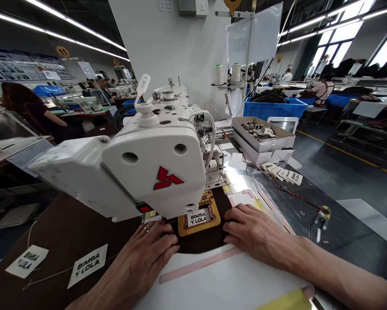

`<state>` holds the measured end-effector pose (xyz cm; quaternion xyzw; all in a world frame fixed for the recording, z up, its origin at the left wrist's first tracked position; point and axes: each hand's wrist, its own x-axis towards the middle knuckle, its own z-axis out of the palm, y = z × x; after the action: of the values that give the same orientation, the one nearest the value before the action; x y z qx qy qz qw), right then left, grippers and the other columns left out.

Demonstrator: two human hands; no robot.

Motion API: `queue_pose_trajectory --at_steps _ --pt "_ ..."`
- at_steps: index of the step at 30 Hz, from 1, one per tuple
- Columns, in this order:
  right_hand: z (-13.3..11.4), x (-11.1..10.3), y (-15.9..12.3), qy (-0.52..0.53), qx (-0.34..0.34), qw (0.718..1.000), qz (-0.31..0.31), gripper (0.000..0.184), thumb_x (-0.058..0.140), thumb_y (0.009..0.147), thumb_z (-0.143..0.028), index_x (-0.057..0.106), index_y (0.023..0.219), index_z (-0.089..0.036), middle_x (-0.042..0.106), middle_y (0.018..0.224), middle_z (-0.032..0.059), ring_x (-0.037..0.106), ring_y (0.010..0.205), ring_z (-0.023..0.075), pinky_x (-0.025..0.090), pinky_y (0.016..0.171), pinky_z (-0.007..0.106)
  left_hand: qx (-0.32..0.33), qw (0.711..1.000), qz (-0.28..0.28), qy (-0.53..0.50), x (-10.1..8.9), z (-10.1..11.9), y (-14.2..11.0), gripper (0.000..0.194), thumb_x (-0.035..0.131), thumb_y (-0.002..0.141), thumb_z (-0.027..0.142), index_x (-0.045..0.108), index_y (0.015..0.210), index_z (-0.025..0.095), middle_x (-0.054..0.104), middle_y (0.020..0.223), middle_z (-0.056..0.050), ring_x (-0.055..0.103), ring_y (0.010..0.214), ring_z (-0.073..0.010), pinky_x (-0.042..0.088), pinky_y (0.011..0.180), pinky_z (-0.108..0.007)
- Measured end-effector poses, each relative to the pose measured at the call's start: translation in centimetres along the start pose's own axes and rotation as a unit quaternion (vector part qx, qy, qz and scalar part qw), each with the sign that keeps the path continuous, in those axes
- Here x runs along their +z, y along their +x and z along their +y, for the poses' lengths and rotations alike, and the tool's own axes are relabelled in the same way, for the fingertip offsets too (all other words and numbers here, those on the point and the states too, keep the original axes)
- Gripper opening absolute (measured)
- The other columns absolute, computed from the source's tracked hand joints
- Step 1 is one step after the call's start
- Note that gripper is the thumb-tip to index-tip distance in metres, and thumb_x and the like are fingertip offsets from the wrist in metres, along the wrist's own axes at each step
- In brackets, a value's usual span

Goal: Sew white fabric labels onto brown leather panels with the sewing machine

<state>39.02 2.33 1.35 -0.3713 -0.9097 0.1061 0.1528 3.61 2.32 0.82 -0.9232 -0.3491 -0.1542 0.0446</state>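
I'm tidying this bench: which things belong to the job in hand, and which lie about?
In the job:
- sewing machine
- brown cloth between left hand and right hand
- yellow frame
- label inside

Apparently lying about:
- small tool
- blue bin
- fanned labels

The worktable [345, 224] has a dark, glossy top with light scuffs. A white industrial sewing machine [157, 159] stands on it. Brown fabric [202, 244] lies below the machine head and spreads to the left. A white sheet [219, 280] with a pink strip lies at the front. Stacked cardboard boxes [279, 144] sit at the far right; loose white paper [237, 161] lies beside them. Nearer the front, "BIMBA Y LOLA" labels [283, 174] are fanned out. A twisted red-and-black cable [285, 188] runs past the labels to a small hand tool [321, 220].
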Motion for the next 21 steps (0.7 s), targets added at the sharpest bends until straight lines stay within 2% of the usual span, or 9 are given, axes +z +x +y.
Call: queue_pose_trajectory --at_steps 6,11,14,18,20,21 --pt "0.1 0.7 0.1 -0.002 -0.011 1.0 0.026 0.023 0.048 0.112 -0.026 0.069 0.104 -0.019 0.067 0.114 0.0072 0.058 0.097 0.0218 0.048 0.089 0.04 0.023 1.0 0.009 -0.01 -0.9 0.2 0.3 0.02 0.051 0.108 0.022 0.068 0.116 0.028 0.067 0.133 0.001 0.06 0.125 -0.0171 0.043 0.111 -0.03" --pt "-0.8 0.3 0.0 0.033 -0.037 0.999 0.002 0.02 0.048 0.112 -0.022 0.065 0.103 -0.02 0.068 0.112 0.0045 0.059 0.101 0.0205 0.046 0.092 0.039 0.067 0.996 -0.024 -0.051 -1.7 0.6 0.2 0.022 0.049 0.104 0.008 0.064 0.108 0.024 0.071 0.126 0.002 0.056 0.131 -0.0131 0.036 0.121 -0.026" --pt "-1.1 0.5 0.0 0.046 -0.059 0.997 0.001 0.021 0.046 0.113 -0.022 0.065 0.103 -0.021 0.07 0.111 0.0036 0.06 0.099 0.0196 0.047 0.092 0.038 0.088 0.995 -0.016 -0.038 -2.2 0.7 0.4 0.023 0.049 0.101 0.007 0.064 0.105 0.023 0.072 0.126 0.002 0.058 0.13 -0.0126 0.037 0.122 -0.026" --pt "-1.3 -0.2 0.0 0.034 -0.088 0.993 0.074 0.015 0.054 0.11 -0.026 0.067 0.109 -0.02 0.073 0.114 0.0069 0.065 0.096 0.0211 0.051 0.089 0.039 0.097 0.995 0.003 -0.013 -2.2 0.2 0.3 0.022 0.048 0.1 0.008 0.064 0.098 0.023 0.074 0.125 -0.001 0.064 0.124 -0.0132 0.045 0.116 -0.023" --pt "-1.7 -1.7 0.1 0.043 -0.102 0.985 0.13 0.014 0.056 0.109 -0.027 0.067 0.114 -0.02 0.074 0.112 0.0072 0.068 0.095 0.0205 0.053 0.087 0.037 0.109 0.993 0.05 -0.001 -1.4 -0.4 -0.2 0.022 0.048 0.099 0.008 0.065 0.101 0.023 0.076 0.12 -0.003 0.069 0.117 -0.014 0.049 0.114 -0.022" --pt "-2.0 -2.8 0.3 0.058 -0.099 0.981 0.156 0.014 0.056 0.108 -0.025 0.067 0.116 -0.02 0.074 0.11 0.0067 0.069 0.096 0.0197 0.053 0.087 0.035 0.113 0.992 0.054 0.012 -0.8 -0.8 -0.6 0.021 0.05 0.098 0.011 0.066 0.107 0.023 0.077 0.117 -0.003 0.072 0.113 -0.0158 0.051 0.113 -0.025"
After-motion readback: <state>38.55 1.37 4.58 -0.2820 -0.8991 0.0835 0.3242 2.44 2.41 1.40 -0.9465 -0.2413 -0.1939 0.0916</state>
